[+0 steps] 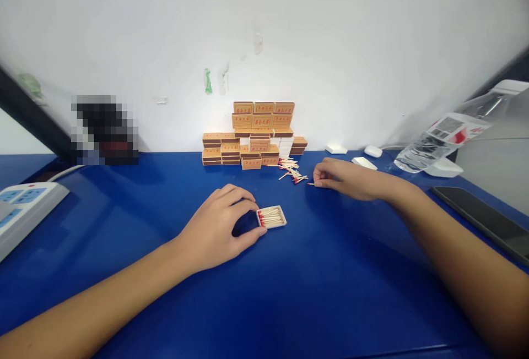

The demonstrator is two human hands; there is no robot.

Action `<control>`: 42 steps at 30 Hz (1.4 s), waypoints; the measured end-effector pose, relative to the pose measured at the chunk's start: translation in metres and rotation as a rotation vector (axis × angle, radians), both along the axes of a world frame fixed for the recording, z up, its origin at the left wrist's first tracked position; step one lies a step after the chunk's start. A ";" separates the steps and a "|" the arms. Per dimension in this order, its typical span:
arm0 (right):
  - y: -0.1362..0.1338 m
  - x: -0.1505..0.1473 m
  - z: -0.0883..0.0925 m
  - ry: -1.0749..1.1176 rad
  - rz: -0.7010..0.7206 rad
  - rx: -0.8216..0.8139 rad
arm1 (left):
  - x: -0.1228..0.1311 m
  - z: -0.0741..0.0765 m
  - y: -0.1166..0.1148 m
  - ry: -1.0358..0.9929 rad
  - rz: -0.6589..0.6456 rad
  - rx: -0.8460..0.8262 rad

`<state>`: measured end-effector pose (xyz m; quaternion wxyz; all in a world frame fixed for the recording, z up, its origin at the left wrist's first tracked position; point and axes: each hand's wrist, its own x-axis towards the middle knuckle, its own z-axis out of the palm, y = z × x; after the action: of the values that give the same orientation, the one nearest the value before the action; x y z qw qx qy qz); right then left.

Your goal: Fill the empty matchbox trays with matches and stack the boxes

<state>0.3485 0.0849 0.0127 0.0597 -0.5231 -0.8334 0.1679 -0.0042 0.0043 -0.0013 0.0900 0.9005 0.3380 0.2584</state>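
A small white matchbox tray (pixel 282 223) lies on the blue table, with several red-tipped matches (pixel 270 216) side by side in it. My left hand (pixel 225 227) grips the tray's left end between thumb and fingers. Further right, my right hand (pixel 336 177) is closed in a pinch on a single match (pixel 310 184), its red head pointing left. Just left of that hand is a loose pile of matches (pixel 292 170). Behind the pile, orange-brown matchboxes (pixel 252 147) are stacked against the wall, with a few white trays (pixel 283 147) among them.
A clear water bottle (pixel 452 128) leans at the right, near a dark phone (pixel 483 218). White small objects (pixel 364 163) lie at the back right. A white device with blue panels (pixel 31 210) sits at the left edge, and a pixelated dark object (pixel 109 133) stands by the wall.
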 end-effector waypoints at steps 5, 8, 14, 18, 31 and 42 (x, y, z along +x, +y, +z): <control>-0.007 -0.017 -0.001 0.058 0.054 0.097 | 0.000 -0.001 0.000 0.008 0.001 -0.002; -0.007 -0.023 -0.002 0.080 0.050 0.156 | 0.000 -0.001 0.001 0.008 -0.001 0.000; -0.004 -0.021 -0.006 0.072 0.053 0.160 | 0.000 -0.002 0.001 0.002 -0.003 0.002; -0.003 -0.020 -0.007 0.053 0.037 0.131 | 0.001 -0.001 0.000 0.002 -0.003 0.003; -0.015 -0.031 -0.001 -0.005 0.035 0.083 | 0.000 -0.002 0.001 0.005 -0.006 0.007; -0.043 -0.053 0.014 0.105 0.118 -0.012 | 0.000 -0.002 0.001 0.009 -0.001 -0.002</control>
<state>0.2955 0.0424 0.0265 0.0900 -0.4637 -0.8576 0.2034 -0.0039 0.0049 -0.0029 0.0897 0.9018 0.3381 0.2539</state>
